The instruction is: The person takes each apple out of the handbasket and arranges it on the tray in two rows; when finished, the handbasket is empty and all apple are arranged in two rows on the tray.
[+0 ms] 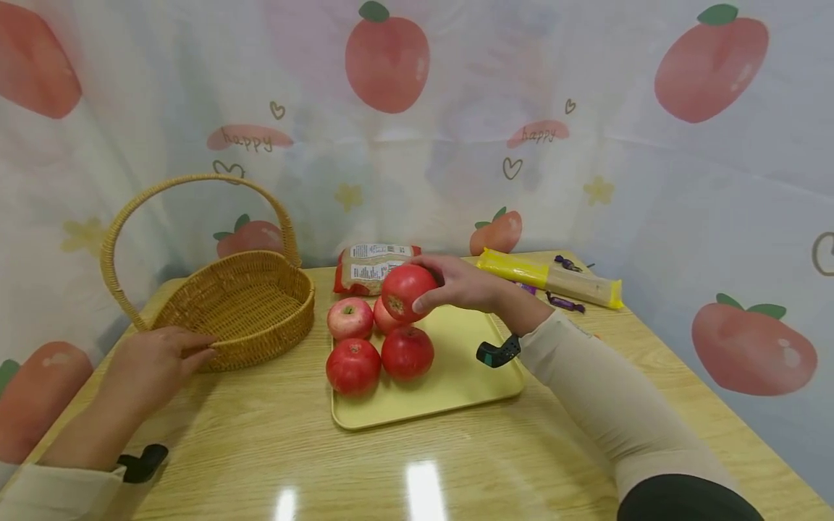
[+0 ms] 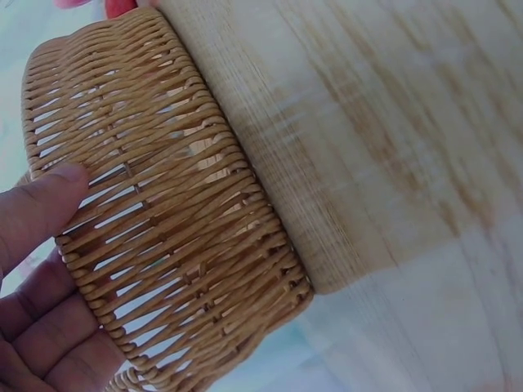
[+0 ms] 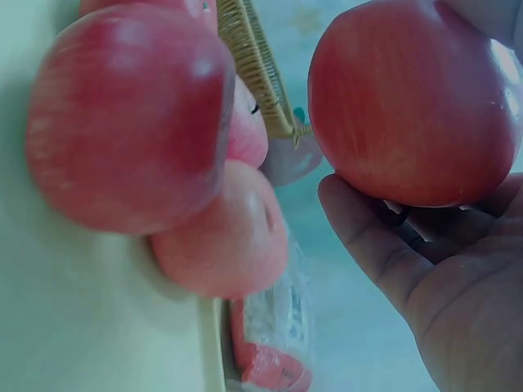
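Four apples (image 1: 381,340) lay on the yellow tray (image 1: 456,376), my landmark on the bench (image 1: 260,449). Above the tray's far left corner, my right hand (image 1: 465,284) held a fifth apple (image 1: 405,291), fingers curled round it. Left of the tray, my left hand (image 1: 159,365) rested relaxed fingers against the wicker basket (image 1: 241,304).

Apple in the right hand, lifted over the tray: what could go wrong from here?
1. The right hand holds the apple mostly with fingertips and thumb; it could slip and drop onto the four apples still on the yellow tray, bruising them or sending them rolling.
2. The left hand only touches the wicker basket at its side wall; a hard drop-in might shift the light basket.
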{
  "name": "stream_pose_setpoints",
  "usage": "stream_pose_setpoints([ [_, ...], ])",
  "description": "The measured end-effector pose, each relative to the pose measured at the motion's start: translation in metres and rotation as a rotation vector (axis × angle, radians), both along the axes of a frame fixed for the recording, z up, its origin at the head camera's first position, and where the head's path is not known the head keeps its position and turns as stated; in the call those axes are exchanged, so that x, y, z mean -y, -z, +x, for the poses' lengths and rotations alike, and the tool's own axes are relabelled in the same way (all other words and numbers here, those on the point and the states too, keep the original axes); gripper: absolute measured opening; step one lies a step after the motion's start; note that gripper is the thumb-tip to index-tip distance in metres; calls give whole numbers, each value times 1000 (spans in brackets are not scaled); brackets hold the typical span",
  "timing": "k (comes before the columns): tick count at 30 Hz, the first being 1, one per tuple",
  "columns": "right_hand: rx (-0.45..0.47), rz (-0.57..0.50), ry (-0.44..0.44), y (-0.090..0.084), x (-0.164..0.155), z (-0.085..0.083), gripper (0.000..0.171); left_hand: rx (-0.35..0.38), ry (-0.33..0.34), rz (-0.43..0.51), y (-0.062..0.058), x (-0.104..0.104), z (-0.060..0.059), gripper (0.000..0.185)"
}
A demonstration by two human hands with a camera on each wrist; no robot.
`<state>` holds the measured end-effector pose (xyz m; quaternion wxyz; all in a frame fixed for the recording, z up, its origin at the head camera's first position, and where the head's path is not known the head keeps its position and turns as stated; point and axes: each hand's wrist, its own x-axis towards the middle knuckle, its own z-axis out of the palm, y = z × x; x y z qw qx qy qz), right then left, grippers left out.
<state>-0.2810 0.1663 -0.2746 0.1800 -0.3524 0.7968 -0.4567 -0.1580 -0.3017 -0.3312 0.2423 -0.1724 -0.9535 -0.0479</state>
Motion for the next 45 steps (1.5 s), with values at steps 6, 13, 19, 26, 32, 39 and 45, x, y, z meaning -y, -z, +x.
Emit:
stream_pose_setpoints([
  [6,-8,19,32,7,-10,1,65,-2,-5,-7,1,2,2,24],
  [13,-72,79,107,16,-24,2,70,-38,12,-5,3,5,1,23],
  [19,-121,119,155,24,-36,7,72,-48,21,-11,3,5,1,24],
  [26,-280,234,187,36,-45,12,69,-73,31,-12,4,5,0,26],
  [32,-394,316,190,45,-48,21,76,-101,56,-22,4,5,-2,29],
  [39,-474,409,187,51,-45,30,83,-121,55,-28,3,4,-3,29],
  [45,-613,555,189,60,-40,36,87,-97,36,-27,3,2,-3,28],
])
